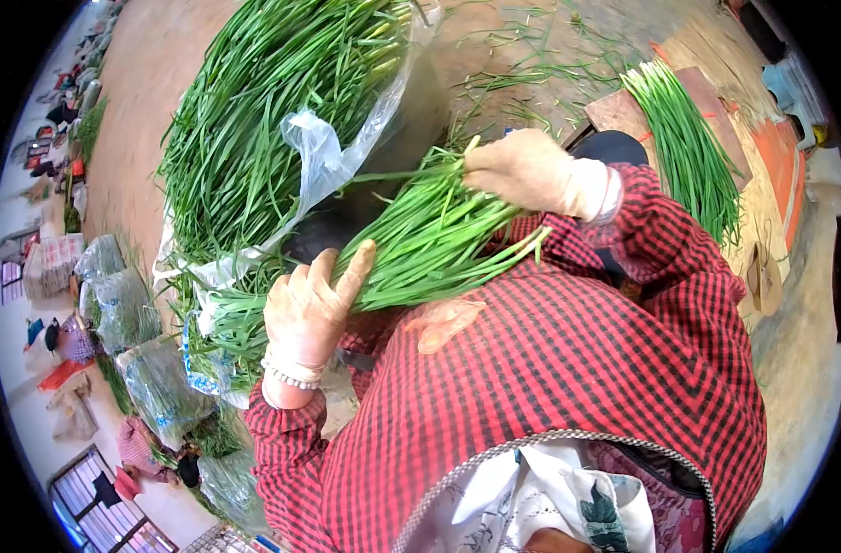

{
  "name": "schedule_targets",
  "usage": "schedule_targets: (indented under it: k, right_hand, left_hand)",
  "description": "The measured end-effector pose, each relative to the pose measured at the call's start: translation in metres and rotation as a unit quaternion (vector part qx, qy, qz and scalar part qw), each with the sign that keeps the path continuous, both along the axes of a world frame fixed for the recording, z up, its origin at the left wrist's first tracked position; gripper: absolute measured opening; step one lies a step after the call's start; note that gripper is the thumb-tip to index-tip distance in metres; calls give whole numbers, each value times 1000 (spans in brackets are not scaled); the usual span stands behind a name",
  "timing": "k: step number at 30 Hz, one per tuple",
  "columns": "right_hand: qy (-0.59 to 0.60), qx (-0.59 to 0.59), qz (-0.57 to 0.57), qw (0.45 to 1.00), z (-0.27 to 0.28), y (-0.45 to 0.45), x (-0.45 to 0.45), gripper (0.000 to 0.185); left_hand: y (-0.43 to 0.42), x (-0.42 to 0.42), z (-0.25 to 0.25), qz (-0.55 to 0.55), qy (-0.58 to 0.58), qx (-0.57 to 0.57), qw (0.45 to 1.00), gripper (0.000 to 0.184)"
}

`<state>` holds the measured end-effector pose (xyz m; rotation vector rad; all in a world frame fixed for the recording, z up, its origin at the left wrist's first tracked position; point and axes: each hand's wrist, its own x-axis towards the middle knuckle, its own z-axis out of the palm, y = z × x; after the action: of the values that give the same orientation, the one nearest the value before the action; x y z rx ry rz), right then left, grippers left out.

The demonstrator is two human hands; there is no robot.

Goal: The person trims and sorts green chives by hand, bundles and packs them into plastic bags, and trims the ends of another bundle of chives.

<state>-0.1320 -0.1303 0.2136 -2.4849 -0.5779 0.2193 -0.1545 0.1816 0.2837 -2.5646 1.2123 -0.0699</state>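
A loose bunch of long green stalks lies across my lap, over the red and black checked clothing. My left hand, gloved and with a beaded bracelet at the wrist, rests on the leafy end with its fingers apart. At the pale stem end, my right hand, also gloved, has its fingers pinched together on the stalks. A large heap of the same greens lies beyond, with a clear plastic bag along its edge. To the right, a neat bunch lies on a brown board.
Scattered stalks litter the floor beyond my right hand. Plastic-wrapped bundles stand in a row at the left, with a person in checked clothing beside them. A blue object is at the far right.
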Motion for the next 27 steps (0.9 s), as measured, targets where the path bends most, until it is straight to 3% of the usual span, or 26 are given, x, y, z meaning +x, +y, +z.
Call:
schedule_targets:
  k: [4,5,6,8,10,11,14,15,16,19,22,24,25,27]
  right_hand:
    - [-2,-32,-128,991,-25,-51,5,21]
    - [26,-115,-133,984,-30,-69,14,23]
    - [110,-119,-155,975,-30,-79,19,32]
    - [128,-27,-106,986,-29,-73,26,45]
    - [228,92,-83,966,-7,-40,25,51]
    - [189,52,-50,979,-12,-28,24,61]
    - [169,133,-15,976,-11,-1,18,45]
    - [58,128,-37,989,-14,1,12,36]
    - [62,129,-34,989,-16,2,11,36]
    - [-114,51,-79,989,-31,-9,12,31]
    - [-116,5,-138,984,-42,-33,20,32]
    - [-142,-133,-126,973,-49,-64,32,30]
    - [44,-131,-208,968,-41,-78,35,31]
    - [84,-98,-202,971,-31,-86,27,32]
  left_hand:
    - [15,-4,-6,-13,7,-20,1000,68]
    - [17,-4,-8,-26,2,-30,999,69]
    - [17,-5,-8,-27,3,-31,999,69]
    - [12,-5,-8,-39,8,-15,999,67]
    - [6,-4,-8,-56,5,-23,998,66]
    - [2,-3,-6,-59,9,-27,998,65]
    - [4,-2,-7,-65,12,-55,996,66]
    - [7,-3,-8,-59,10,-53,997,67]
    - [10,-4,-8,-53,7,-50,997,68]
    - [15,-7,-13,-38,14,-64,997,71]
    - [14,-9,-19,-22,17,-74,997,72]
    - [15,-9,-21,-26,-1,-78,997,74]
    - [16,-9,-19,-18,9,-76,997,74]
    - [19,-9,-17,-6,14,-65,998,74]
